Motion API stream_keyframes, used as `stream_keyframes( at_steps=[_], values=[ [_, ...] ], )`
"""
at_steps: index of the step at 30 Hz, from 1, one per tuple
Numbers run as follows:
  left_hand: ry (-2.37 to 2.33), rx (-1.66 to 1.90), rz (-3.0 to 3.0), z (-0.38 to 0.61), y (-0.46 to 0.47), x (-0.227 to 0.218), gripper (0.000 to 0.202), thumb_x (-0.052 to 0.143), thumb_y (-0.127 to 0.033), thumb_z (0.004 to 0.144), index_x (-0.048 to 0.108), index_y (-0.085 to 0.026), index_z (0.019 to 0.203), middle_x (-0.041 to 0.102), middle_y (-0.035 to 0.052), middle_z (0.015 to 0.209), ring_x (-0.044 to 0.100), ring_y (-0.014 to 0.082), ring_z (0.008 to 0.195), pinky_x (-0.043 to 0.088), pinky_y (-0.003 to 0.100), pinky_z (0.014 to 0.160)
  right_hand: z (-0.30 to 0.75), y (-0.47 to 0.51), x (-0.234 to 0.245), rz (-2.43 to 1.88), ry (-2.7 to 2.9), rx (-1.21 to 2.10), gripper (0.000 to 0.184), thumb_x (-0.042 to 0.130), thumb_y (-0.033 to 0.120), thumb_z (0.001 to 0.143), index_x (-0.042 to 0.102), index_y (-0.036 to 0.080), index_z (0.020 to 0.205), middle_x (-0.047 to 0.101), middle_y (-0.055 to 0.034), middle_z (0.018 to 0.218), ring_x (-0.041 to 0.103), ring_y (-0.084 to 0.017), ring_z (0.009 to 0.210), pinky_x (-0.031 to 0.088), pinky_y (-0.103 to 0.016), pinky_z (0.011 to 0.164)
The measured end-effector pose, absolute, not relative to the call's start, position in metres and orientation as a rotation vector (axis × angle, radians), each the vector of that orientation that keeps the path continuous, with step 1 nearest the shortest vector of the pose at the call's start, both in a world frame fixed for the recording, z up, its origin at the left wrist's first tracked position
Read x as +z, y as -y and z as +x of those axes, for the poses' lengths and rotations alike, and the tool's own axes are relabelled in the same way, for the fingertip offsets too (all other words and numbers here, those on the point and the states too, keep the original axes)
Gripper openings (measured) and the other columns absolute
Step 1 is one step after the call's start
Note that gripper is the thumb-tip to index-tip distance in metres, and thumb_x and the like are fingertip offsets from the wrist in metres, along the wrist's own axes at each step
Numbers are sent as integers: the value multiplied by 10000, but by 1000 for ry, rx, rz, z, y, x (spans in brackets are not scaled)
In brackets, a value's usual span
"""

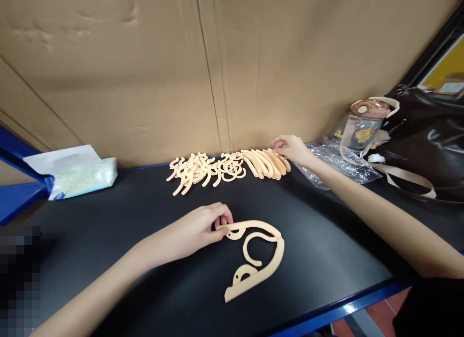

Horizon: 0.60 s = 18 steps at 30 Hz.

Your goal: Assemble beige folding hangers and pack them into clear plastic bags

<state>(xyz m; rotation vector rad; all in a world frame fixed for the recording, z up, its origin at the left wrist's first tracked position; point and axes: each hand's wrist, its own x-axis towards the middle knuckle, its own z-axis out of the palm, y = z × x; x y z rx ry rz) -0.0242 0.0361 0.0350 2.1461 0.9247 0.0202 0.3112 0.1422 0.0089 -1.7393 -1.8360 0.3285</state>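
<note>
A beige plastic folding hanger (277,259) lies on the dark tabletop, its two curved arms meeting at a joint beside a C-shaped hook. My left hand (206,226) is closed in a pinch on the end of its upper arm. Farther back, loose hanger arms (266,164) are stacked side by side. Over the right far end of that stack is my right hand (290,147), fingers curved and apart; whether they touch an arm is hard to tell. Left of the stack is a heap of loose hanger hooks (197,170).
Behind the table rises a cardboard wall (145,76). A white-and-blue soft packet (85,177) lies at the left. To the right are crumpled clear plastic (322,163), a strapped drinking bottle (366,126) and a dark bag (431,139). A blue edge (337,305) borders the table's front.
</note>
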Motion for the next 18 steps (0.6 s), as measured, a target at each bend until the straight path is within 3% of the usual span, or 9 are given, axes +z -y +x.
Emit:
stream_keyframes(
  at_steps=[3,7,10,13,18],
  values=[
    [-905,137,2036,-22,-38,31,215,511,-404,950,587,-203,956,604,-3,920,525,134,768,429,251,676,311,-143,10,-1705,1824,317,269,579,222,860,681,125,1090,745,-71,885,688,-158,729,546,-269,633],
    [-926,277,1924,-19,-41,23,246,559,-420,908,609,-186,967,617,16,936,534,141,788,433,253,673,317,-142,9,-1717,1819,180,230,610,219,819,718,151,1010,744,-79,927,679,-195,816,524,-328,761],
    [-955,310,1849,-19,-43,16,269,595,-428,879,616,-177,972,624,17,902,539,148,787,421,261,667,319,-140,5,-1729,1871,161,178,686,224,747,750,172,905,742,-64,850,663,-213,776,504,-349,765],
    [-962,321,1790,-20,-46,11,289,625,-441,861,625,-175,974,628,7,848,534,145,762,397,259,644,317,-140,2,-1687,1920,194,122,658,236,781,760,189,828,753,-58,892,664,-198,775,498,-332,777],
    [-893,387,1633,-20,-48,11,267,713,-366,799,627,-182,972,670,5,932,603,146,869,452,263,780,309,-135,10,-1597,1855,175,254,515,240,889,745,155,955,751,-98,1010,672,-214,898,482,-347,852]
  ],
)
